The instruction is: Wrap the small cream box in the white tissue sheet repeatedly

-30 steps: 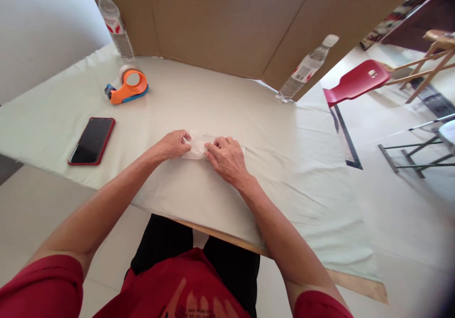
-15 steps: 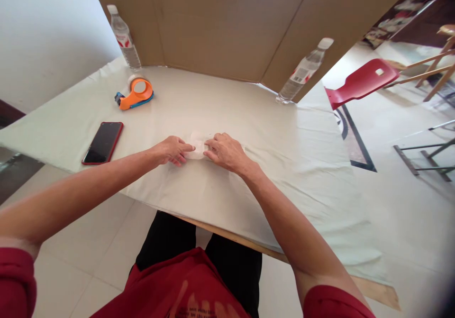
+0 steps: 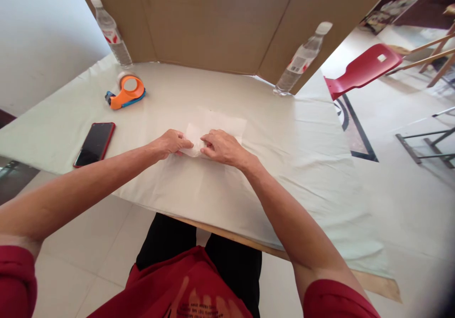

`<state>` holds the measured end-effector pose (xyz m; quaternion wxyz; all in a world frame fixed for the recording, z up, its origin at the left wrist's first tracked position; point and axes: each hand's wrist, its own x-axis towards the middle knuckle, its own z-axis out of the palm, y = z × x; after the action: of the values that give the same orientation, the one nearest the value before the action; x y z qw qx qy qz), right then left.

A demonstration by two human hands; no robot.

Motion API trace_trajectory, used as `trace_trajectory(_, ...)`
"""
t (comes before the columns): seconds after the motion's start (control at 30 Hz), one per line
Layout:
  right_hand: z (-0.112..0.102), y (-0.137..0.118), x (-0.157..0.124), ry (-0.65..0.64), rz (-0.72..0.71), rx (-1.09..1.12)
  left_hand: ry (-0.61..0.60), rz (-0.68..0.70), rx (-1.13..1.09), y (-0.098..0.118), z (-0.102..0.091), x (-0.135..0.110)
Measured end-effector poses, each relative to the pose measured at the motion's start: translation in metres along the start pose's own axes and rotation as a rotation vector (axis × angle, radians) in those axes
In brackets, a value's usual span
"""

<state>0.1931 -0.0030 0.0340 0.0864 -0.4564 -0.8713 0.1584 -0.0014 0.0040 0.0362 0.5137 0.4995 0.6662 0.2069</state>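
A thin white sheet of paper [image 3: 220, 121] lies on the pale cloth-covered table [image 3: 284, 166], partly unfolded away from me. My left hand [image 3: 172, 142] pinches its near left corner with curled fingers. My right hand [image 3: 222, 147] is closed on the near edge beside it, fingertips almost touching the left hand's. The part of the paper under both hands is hidden.
A red-cased phone [image 3: 94, 143] lies at the left. An orange tape dispenser [image 3: 126, 92] sits behind it. Two plastic water bottles, one at the back left [image 3: 110, 31] and one at the back right [image 3: 300, 59], stand against a cardboard screen [image 3: 220, 19]. A red chair [image 3: 359, 69] stands off to the right.
The paper, a small folded wad a second ago, now spreads out flat beyond my fingers. Both hands stay at its near edge.
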Motion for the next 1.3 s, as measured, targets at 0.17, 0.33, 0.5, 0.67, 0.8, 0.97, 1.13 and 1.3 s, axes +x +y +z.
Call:
trace_trajectory(0.17, -0.009, 0.013, 0.006, -0.102, -0.027, 0.187, -0.132, -0.128, -0.166, -0.002, 0.0, 0.002)
trace_trajectory(0.33, -0.017, 0.015, 0.008, -0.157, -0.037, 0.173, -0.141, -0.125, -0.12, -0.001, 0.0, 0.001)
trace_trajectory(0.5, -0.023, 0.011, 0.006, -0.205, -0.035, 0.147, -0.072, -0.091, 0.017, 0.004, 0.006, 0.005)
trace_trajectory(0.67, -0.024, 0.008, 0.005, -0.197, -0.021, 0.132, -0.015, 0.049, 0.16, 0.003, 0.012, 0.012)
trace_trajectory(0.8, -0.025, 0.003, 0.006, -0.209, 0.013, 0.114, -0.012, 0.029, 0.173, 0.006, 0.019, 0.015)
trace_trajectory(0.97, -0.024, 0.002, 0.006, -0.201, 0.0, 0.11, -0.128, -0.014, -0.048, 0.015, 0.024, 0.012)
trace_trajectory(1.13, -0.024, 0.004, 0.004, -0.193, 0.002, 0.132, -0.175, 0.057, -0.154, 0.022, 0.021, -0.004)
trace_trajectory(1.3, -0.027, 0.01, 0.008, -0.237, -0.006, 0.216, -0.159, 0.211, -0.031, 0.017, 0.017, -0.017)
